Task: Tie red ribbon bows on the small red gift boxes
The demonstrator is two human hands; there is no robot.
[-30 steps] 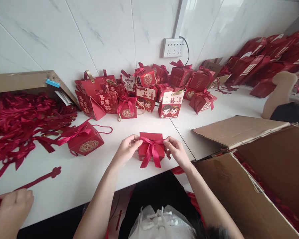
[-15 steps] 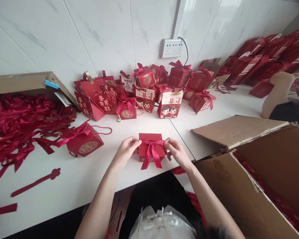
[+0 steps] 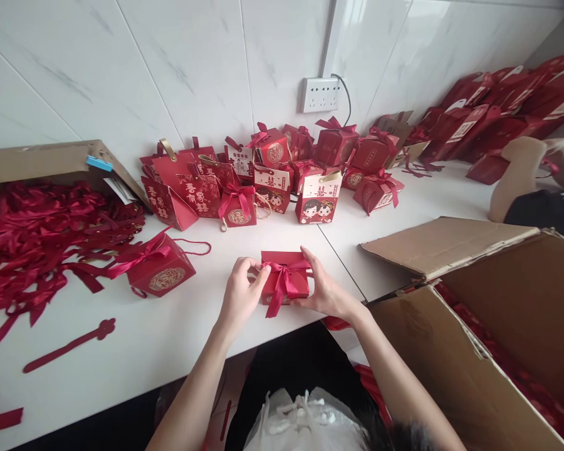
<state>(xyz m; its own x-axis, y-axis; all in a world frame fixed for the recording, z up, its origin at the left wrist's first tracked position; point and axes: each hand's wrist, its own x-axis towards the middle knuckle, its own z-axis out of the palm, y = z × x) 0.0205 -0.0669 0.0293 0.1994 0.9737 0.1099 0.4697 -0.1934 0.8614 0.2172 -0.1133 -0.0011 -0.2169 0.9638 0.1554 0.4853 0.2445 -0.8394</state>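
Observation:
A small red gift box (image 3: pixel 282 260) with a red ribbon bow (image 3: pixel 283 282) on its front stands near the front edge of the white table (image 3: pixel 169 338). My left hand (image 3: pixel 241 295) pinches the bow's left loop with closed fingers. My right hand (image 3: pixel 323 289) wraps around the box's right side, thumb at the top corner. Another red ribboned box (image 3: pixel 158 270) lies to the left.
Several finished red gift boxes (image 3: pixel 272 169) crowd against the tiled wall. A heap of red ribbons (image 3: pixel 37 232) spills from a cardboard box at left. A big open carton (image 3: pixel 493 326) stands at right. Another person's arm (image 3: pixel 526 175) rests at far right. A red paper strip (image 3: pixel 70 344) lies front left.
My right hand moved from the bow's right loop to grip the box's side. Another person's hand at the lower left went out of view.

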